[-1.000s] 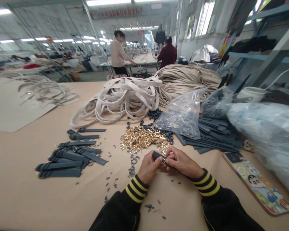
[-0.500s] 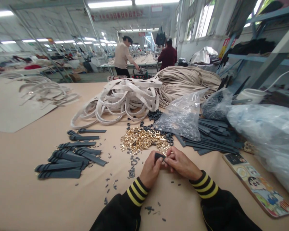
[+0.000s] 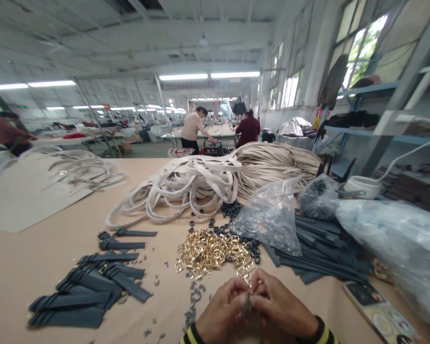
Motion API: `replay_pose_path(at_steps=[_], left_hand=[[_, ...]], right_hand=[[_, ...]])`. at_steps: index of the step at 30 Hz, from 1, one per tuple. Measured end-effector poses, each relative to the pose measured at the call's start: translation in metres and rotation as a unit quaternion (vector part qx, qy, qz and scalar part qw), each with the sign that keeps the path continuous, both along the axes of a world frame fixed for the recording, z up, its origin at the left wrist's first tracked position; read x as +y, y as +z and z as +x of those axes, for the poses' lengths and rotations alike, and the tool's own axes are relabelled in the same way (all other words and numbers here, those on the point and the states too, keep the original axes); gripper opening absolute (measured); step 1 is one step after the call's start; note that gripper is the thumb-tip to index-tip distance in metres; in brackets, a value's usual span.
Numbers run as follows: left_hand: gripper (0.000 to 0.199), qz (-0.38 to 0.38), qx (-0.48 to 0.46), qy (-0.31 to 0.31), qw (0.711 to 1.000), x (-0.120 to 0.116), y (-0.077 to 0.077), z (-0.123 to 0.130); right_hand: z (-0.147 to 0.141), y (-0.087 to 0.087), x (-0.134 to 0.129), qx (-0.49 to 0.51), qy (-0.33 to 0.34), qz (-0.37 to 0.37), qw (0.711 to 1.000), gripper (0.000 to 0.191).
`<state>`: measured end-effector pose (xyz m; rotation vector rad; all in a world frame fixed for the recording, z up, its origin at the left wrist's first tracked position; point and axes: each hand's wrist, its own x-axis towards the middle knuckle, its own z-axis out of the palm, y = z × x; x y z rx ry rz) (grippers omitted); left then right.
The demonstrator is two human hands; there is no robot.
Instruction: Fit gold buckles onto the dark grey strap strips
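Dark straps [image 3: 82,291] lie stacked well left of the hands. A heap of gold buckles [image 3: 215,253] sits just beyond the left hand [image 3: 222,317]. That hand and the right hand [image 3: 281,306] are pressed together, pinching a narrow dark strap [image 3: 246,306] between them, held edge-on.

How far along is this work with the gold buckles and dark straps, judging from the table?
It looks partly done. Done: the dark straps lying at the left, at least one showing a gold buckle. In hand: a dark strap piece pinched between the left hand and right hand. Remaining: a heap of gold buckles and a stack of dark strips, apparently without buckles.
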<state>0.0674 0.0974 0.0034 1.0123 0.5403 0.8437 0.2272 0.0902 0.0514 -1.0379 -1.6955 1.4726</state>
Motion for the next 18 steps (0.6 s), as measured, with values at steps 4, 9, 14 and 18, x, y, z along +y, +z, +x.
replay_pose_path(at_steps=[4, 9, 14, 18], left_hand=[[0.041, 0.014, -0.030, -0.070, 0.997, 0.003, -0.003, -0.004], [0.041, 0.053, -0.041, -0.021, 0.998, 0.004, -0.006, -0.003], [0.041, 0.031, -0.019, 0.044, 0.998, 0.009, -0.022, 0.006], [0.039, 0.000, -0.001, 0.085, 0.996, -0.001, -0.006, 0.008]], right_hand=[[-0.001, 0.001, 0.002, -0.007, 0.039, -0.002, 0.999, 0.019], [0.004, -0.002, 0.004, -0.102, 0.072, 0.044, 0.991, 0.015], [0.009, -0.002, 0.001, -0.139, 0.090, 0.031, 0.986, 0.019], [0.015, 0.010, -0.004, -0.104, 0.128, 0.015, 0.986, 0.023]])
